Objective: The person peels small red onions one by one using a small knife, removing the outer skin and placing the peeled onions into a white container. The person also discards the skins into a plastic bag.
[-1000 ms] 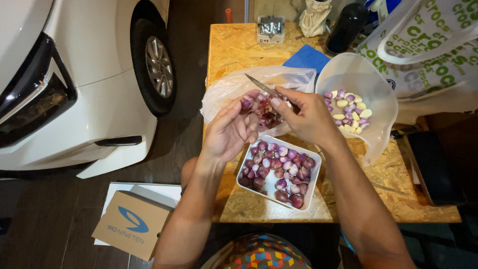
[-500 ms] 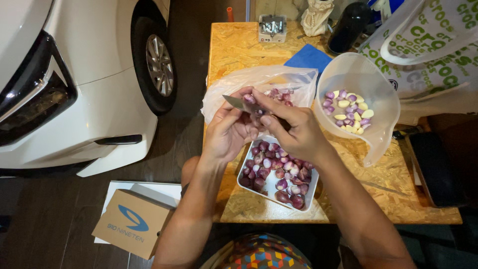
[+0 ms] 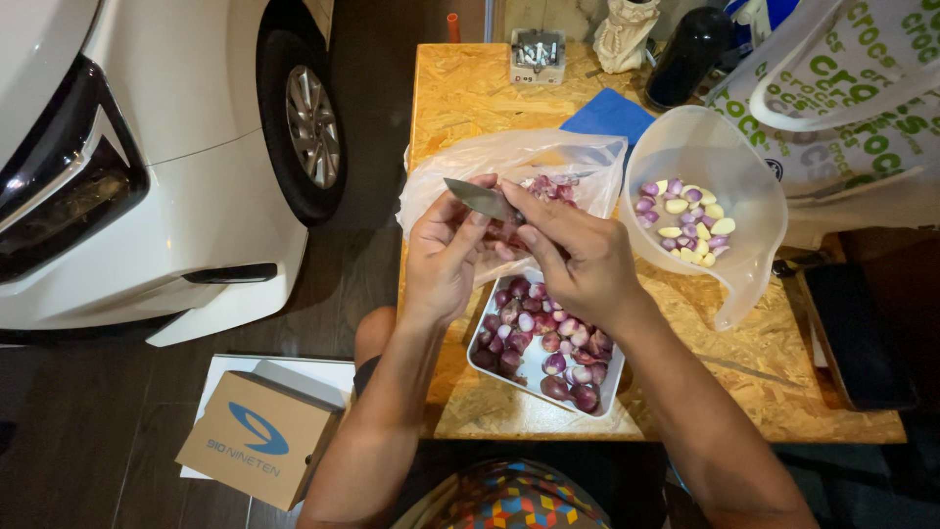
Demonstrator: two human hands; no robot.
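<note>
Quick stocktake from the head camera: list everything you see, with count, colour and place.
table: one, light chipboard, centre
tray: one, white, near edge, full of purple shallots
plastic bag: one, clear, behind the hands, a few shallots inside
bowl: one, clear plastic, right, holds peeled pale and purple pieces
cloth: one, blue, behind the bag
bottle: one, black, far edge
tote bag: one, white and green, far right
car: one, white, left
cardboard box: one, brown, floor
knife: one, steel blade, in right hand
left hand: holds a shallot, mostly hidden
right hand: grips the knife
</note>
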